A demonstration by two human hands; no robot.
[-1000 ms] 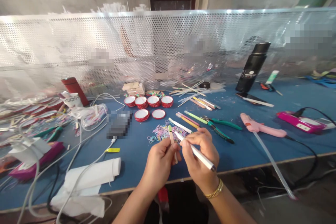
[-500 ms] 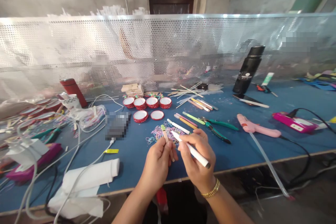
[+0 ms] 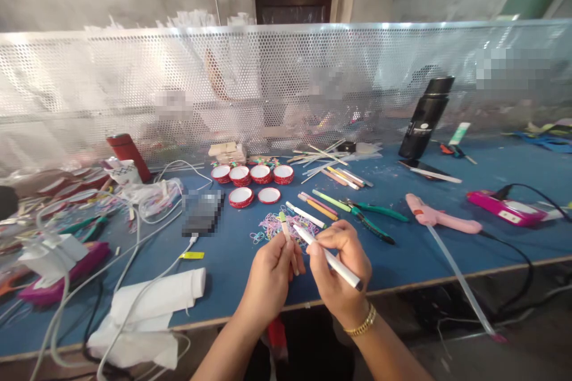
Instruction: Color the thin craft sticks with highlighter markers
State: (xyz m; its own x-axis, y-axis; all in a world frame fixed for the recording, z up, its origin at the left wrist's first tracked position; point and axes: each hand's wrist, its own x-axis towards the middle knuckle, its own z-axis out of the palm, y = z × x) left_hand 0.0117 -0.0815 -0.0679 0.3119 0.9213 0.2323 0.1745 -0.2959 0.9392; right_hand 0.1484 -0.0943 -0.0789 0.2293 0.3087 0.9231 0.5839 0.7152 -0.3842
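My left hand (image 3: 271, 268) is closed on a thin wooden stick (image 3: 285, 229) whose upper tip is coloured green. In my right hand (image 3: 342, 268) a white marker pen (image 3: 337, 265) is gripped, its pale tip pointing up and left near the stick, apart from it. Both hands are over the front edge of the blue table. Just beyond them lies a heap of small coloured rubber bands (image 3: 272, 226). Another white marker (image 3: 306, 214) rests beside the heap, next to several coloured pens (image 3: 319, 207).
Stacks of red-rimmed white lids (image 3: 260, 174) stand behind the bands. Green-handled pliers (image 3: 373, 223) and a pink glue gun (image 3: 442, 219) lie to the right. A black bottle (image 3: 424, 119) stands further back. Left are a blurred phone (image 3: 203, 212), cables and a white paper roll (image 3: 156, 294).
The hands keep their hold on the stick and marker and have barely moved. The whole view has shifted slightly, with things appearing a little further right.
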